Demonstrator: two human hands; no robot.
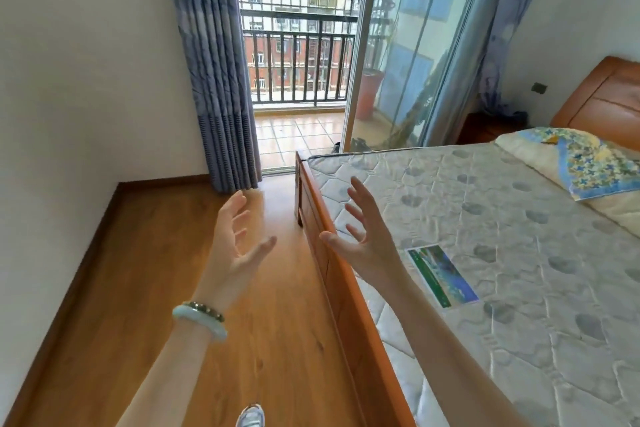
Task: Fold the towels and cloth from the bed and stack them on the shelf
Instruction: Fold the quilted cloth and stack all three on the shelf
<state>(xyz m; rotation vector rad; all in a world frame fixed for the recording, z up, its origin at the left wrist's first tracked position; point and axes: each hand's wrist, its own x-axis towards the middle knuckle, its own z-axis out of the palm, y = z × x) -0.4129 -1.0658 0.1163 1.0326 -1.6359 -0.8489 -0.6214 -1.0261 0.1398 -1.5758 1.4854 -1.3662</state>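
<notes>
The left hand (235, 243) and the right hand (362, 239) are up in the air, fingers spread wide, holding nothing. The right hand floats over the edge of the bed (343, 291). A blue and yellow cloth (592, 166) lies on the pillow (516, 149), cut off at the right edge.
</notes>
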